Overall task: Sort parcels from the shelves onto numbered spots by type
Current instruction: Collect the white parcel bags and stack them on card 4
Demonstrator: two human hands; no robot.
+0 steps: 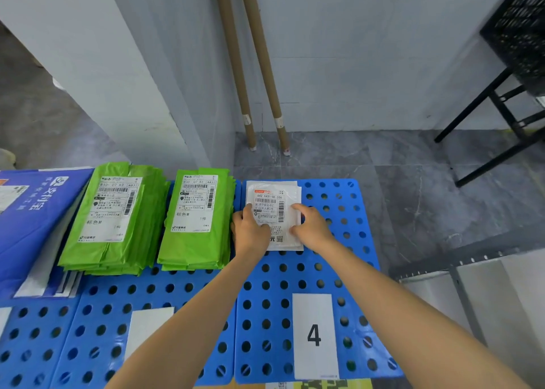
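One white parcel (272, 199) is gripped at its edges by the left hand (250, 231) and the right hand (311, 226); green parcels (194, 235) are stacked left of them.

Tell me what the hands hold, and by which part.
The white parcel: the left hand grips its left edge, the right hand its right edge.

— What's at the back?
— A white wall (368, 64), with two cardboard tubes (259, 64) leaning against it.
— And the floor?
— Grey marbled floor tiles (413, 191). At right, a black metal stand (501, 117) carries a black crate (522, 25).
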